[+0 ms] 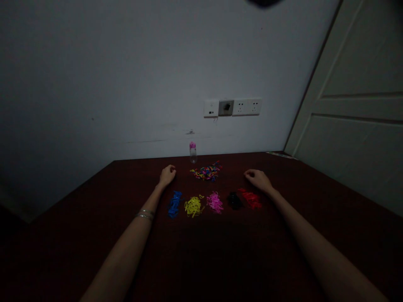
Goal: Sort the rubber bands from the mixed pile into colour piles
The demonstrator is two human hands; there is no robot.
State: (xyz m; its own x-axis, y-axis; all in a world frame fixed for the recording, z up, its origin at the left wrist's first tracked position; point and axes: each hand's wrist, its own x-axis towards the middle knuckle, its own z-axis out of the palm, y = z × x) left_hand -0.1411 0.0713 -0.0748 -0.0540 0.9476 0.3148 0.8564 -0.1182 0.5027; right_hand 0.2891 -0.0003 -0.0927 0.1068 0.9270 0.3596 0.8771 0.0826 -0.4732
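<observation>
My left hand [168, 174] rests on the dark table, loosely closed, with nothing visible in it. My right hand [257, 178] lies on the other side, its fingers curled in, also holding nothing I can see. Between them is a loose heap of mixed-colour rubber bands [207, 172]. Nearer to me runs a row of single-colour piles: blue bands [174, 204] by my left wrist, yellow bands [193, 206], pink bands [215, 202], black bands [234, 200], and red bands [252, 199] close to my right wrist. Neither hand touches a pile.
A small clear bottle with a pink cap [193, 152] stands behind the mixed heap, near the wall. Sockets and switch plates [233, 108] are set in the wall above the table [201, 247]. A pale panelled door [355, 105] is at the right. The scene is dim.
</observation>
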